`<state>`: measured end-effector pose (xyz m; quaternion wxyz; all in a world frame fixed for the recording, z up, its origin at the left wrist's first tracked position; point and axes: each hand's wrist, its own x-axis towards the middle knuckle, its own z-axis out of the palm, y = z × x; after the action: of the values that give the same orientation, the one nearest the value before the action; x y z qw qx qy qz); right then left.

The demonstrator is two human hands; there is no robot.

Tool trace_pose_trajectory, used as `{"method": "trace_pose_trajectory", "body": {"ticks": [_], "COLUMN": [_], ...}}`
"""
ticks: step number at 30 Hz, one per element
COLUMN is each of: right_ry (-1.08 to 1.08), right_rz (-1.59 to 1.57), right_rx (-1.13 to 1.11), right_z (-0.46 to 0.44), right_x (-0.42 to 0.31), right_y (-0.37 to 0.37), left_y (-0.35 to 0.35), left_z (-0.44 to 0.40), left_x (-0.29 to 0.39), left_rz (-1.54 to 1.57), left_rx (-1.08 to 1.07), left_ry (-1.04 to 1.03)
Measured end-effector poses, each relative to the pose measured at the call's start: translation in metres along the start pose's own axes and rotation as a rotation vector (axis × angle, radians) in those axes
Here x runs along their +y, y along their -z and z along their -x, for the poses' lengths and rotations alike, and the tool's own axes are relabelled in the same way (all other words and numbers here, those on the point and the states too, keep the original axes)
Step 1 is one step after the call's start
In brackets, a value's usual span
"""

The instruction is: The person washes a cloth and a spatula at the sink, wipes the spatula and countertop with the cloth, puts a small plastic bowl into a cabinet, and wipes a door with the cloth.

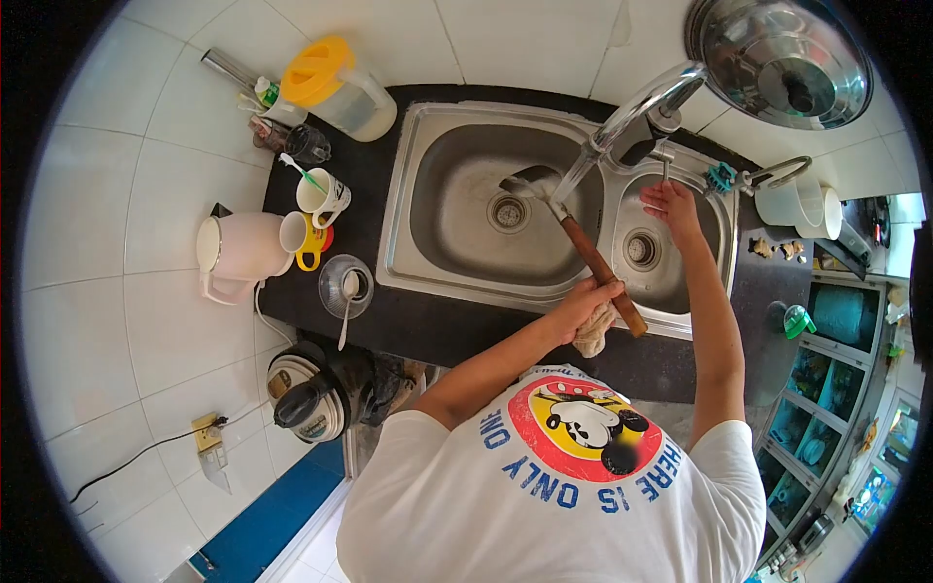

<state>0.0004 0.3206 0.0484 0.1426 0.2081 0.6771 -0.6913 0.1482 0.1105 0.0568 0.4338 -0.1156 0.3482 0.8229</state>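
Observation:
My left hand point(583, 309) is closed around the wooden handle point(593, 257) of a spatula, with a light cloth point(594, 332) bunched beneath the same hand. The spatula's metal blade point(530, 185) is over the large basin point(466, 219), under water running from the curved faucet point(622, 107). Over the small basin point(661, 282), my right hand point(669, 202) has its fingers apart, just below a thin metal lever point(666, 167) near the faucet's base. Nothing shows in that hand.
Left of the sink are a yellow-lidded pitcher point(340, 92), cups point(323, 194), a pink kettle point(238, 255) and a glass bowl with a spoon point(346, 285). A large metal lid point(792, 73) is at the upper right, above white containers point(802, 204).

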Motion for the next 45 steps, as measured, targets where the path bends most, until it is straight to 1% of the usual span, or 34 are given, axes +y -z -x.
{"method": "trace_pose_trajectory", "body": {"ticks": [2,5,8,9,12,15,18,21,24,26,27,29,30,32,35,36,38,39,41,42,44,45], "right_ry": [0.004,0.014,0.075,0.077,0.053,0.104,0.017,0.010,-0.074,-0.130,-0.159,-0.180,-0.190,-0.227,-0.316,-0.352,-0.273,-0.234,-0.194,-0.174,-0.231,-0.259], "right_rz": [0.000,-0.112,-0.219,-0.223,-0.323,-0.256,-0.009,0.106,0.158,0.292,0.358,0.445,0.488,0.355,0.165,0.102,0.085,0.076,0.028,0.004,0.019,0.028], "right_rx": [0.007,0.019,0.003,0.038,0.039,0.004,-0.049,-0.093,-0.292,-0.372,-0.412,-0.403,-0.397,-0.472,-0.562,-0.585,-0.617,-0.633,-0.568,-0.534,-0.457,-0.422], "right_z": [0.002,0.007,-0.003,-0.004,-0.005,0.003,0.035,0.056,0.087,0.112,0.120,0.122,0.122,0.119,0.128,0.132,0.130,0.129,0.128,0.128,0.123,0.123], "right_x": [-0.002,-0.011,-0.026,-0.034,-0.044,-0.032,-0.025,-0.009,-0.003,-0.014,-0.018,-0.001,0.006,0.012,-0.003,-0.008,-0.006,-0.004,0.006,0.012,0.027,0.026], "right_y": [-0.001,-0.004,0.002,0.000,-0.005,-0.005,-0.010,-0.005,-0.011,-0.028,-0.033,-0.030,-0.030,-0.031,-0.038,-0.041,-0.045,-0.048,-0.050,-0.051,-0.044,-0.045], "left_y": [0.001,-0.003,-0.001,-0.001,-0.003,-0.009,-0.009,-0.004,-0.008,-0.013,-0.014,-0.017,-0.021,-0.030,-0.027,-0.027,-0.025,-0.023,-0.018,-0.011,0.008,0.015], "left_z": [-0.001,0.003,0.001,0.000,-0.002,0.003,0.005,-0.001,0.000,0.000,0.000,0.001,0.003,0.008,0.003,0.004,0.007,0.011,0.023,0.025,0.024,0.025], "left_x": [0.000,0.004,0.003,0.003,0.004,0.009,0.015,0.009,0.010,0.010,0.009,0.008,0.008,0.011,0.003,0.005,0.010,0.015,0.022,0.022,0.017,0.018], "left_rz": [-0.002,0.040,0.059,0.068,0.100,0.145,0.190,0.224,0.227,0.212,0.191,0.147,0.106,0.024,-0.121,-0.212,-0.395,-0.410,-0.441,-0.509,-0.643,-0.619], "left_rx": [-0.008,0.028,0.014,0.015,0.023,0.024,-0.013,-0.045,-0.065,-0.042,-0.057,-0.087,-0.039,0.059,-0.021,0.006,0.061,0.036,-0.017,-0.003,0.030,0.074], "left_ry": [0.011,0.023,0.042,0.053,0.062,0.048,0.056,0.058,0.092,0.130,0.124,0.112,0.097,0.066,-0.211,-0.225,-0.255,-0.256,-0.252,-0.224,-0.169,-0.134]}}
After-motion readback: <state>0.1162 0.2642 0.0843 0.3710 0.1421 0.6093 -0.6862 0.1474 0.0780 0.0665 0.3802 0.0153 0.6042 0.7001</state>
